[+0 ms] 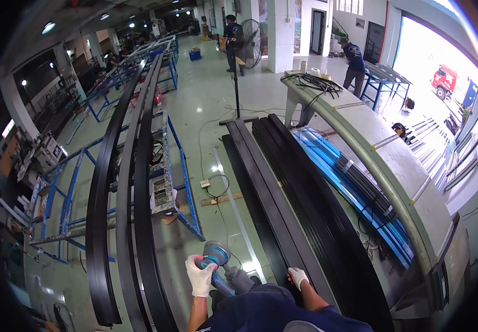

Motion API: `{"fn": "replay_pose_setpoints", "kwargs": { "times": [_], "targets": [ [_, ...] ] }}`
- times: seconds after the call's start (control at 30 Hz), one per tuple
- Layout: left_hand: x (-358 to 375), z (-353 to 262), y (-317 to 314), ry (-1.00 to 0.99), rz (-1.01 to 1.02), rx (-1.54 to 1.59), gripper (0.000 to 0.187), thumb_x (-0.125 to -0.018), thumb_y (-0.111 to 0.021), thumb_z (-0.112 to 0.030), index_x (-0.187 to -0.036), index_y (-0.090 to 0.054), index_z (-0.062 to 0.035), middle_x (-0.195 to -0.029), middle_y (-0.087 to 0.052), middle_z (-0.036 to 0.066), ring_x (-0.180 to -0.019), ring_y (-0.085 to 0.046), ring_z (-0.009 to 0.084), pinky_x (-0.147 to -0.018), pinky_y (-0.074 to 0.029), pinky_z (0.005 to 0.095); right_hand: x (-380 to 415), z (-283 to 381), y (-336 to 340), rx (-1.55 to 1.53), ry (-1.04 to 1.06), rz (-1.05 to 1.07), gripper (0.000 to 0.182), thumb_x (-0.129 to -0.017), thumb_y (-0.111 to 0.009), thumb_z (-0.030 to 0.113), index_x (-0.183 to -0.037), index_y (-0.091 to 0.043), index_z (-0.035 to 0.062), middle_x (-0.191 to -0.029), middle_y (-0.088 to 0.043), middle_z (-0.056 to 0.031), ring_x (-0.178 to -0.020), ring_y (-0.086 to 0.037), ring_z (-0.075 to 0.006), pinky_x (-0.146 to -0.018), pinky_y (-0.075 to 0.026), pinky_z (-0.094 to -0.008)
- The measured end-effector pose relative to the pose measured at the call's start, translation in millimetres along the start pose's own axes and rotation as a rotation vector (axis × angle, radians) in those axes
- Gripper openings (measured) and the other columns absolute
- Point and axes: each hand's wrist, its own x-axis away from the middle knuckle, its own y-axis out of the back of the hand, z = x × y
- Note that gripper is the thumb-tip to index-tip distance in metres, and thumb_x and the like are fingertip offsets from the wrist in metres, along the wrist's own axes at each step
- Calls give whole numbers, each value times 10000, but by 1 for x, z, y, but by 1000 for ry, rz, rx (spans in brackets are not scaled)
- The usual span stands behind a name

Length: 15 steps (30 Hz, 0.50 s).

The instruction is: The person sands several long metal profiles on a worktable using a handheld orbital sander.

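Observation:
My left hand (200, 275), in a white glove, is wrapped around a blue orbital sander (217, 255) with a round pad held up and away from the bars. A grey dust bag (239, 279) hangs at the sander's side, close to my body. My gloved right hand (299, 276) has its fingers curled at the near left edge of a long grey metal profile (272, 205). The undersides of those fingers are hidden. Beside this profile lie a black profile (244, 188) on the left and several black profiles (322, 210) on the right.
Several long dark bars (131, 166) lie across a blue metal rack (181, 166) on the left. A large curved panel (383, 133) stands right, with blue wrapped profiles (333, 171) beside it. A cable (227, 182) crosses the floor. Two people stand farther back, near a fan (252, 44) and a worktable (386, 74).

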Motion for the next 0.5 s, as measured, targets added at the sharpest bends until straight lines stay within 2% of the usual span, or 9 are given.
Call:
{"fn": "replay_pose_setpoints", "kwargs": {
  "times": [0.07,0.13,0.2,0.23,0.3,0.33,0.4,0.43,0.5],
  "targets": [
    [1,16,1,15,-35,26,542,-698,-932,-134,-1151,-651,-37,-1184,-610,144,-1121,-635,322,-1014,-538,449,1,9,11,33,1,-1,427,-1086,-730,429,-1318,-777,74,-921,-729,-2,-709,-670,-128,-598,-525,-327],
    [-2,44,-2,39,-49,78,524,-717,-919,-98,-1158,-646,-28,-1175,-612,134,-1098,-639,292,-991,-549,427,6,16,50,273,-22,86,679,-1067,-742,459,-1593,-609,52,-1063,-759,-48,-732,-697,-157,-619,-580,-352],
    [-3,44,-4,160,-16,283,499,-756,-853,37,-1192,-618,-26,-1136,-588,83,-985,-635,209,-875,-587,374,2,21,125,280,-124,11,703,-1043,-752,529,-1534,-622,43,-1109,-765,-108,-728,-724,-217,-536,-624,-442],
    [2,18,-5,189,-44,249,480,-781,-821,70,-1195,-597,-25,-1143,-596,95,-973,-654,215,-858,-600,395,30,54,184,230,-297,-23,752,-1046,-727,564,-1554,-576,31,-1168,-785,-147,-880,-789,-266,-703,-667,-500],
    [3,23,-2,269,-44,393,411,-886,-786,60,-1222,-566,-28,-1044,-643,123,-890,-692,233,-853,-608,405,34,42,323,14,-269,-767,745,-1066,-588,637,-1623,-549,144,-1286,-770,-220,-1122,-746,-405,-949,-584,-544],
    [-3,51,11,137,-73,63,550,-890,-960,-133,-1328,-667,25,-1152,-705,157,-1027,-678,290,-870,-605,432,37,35,390,-68,-169,-1108,750,-1076,-519,673,-1658,-535,200,-1345,-762,-257,-1243,-725,-475,-1072,-543,-565],
    [-30,115,16,185,-62,175,495,-900,-942,-142,-1295,-679,-1,-1069,-703,127,-932,-678,272,-791,-603,413,146,115,497,115,-148,-1330,956,-1032,-602,678,-1813,-239,263,-1375,-736,-316,-1294,-712,-475,-1117,-549,-556],
    [-26,111,26,124,-90,120,477,-897,-939,-136,-1277,-680,-10,-1041,-697,121,-890,-670,261,-754,-597,409,191,150,552,148,-136,-1442,987,-1032,-602,681,-1823,-180,267,-1459,-713,-296,-1350,-695,-462,-1157,-534,-556],
    [-13,86,27,18,-142,12,440,-891,-934,-125,-1240,-682,-29,-985,-687,110,-805,-653,241,-679,-585,401,283,222,613,85,41,-1510,1115,-1039,-691,580,-1834,-34,158,-1403,-741,-241,-1165,-742,-379,-1068,-570,-506]
  ]
}}
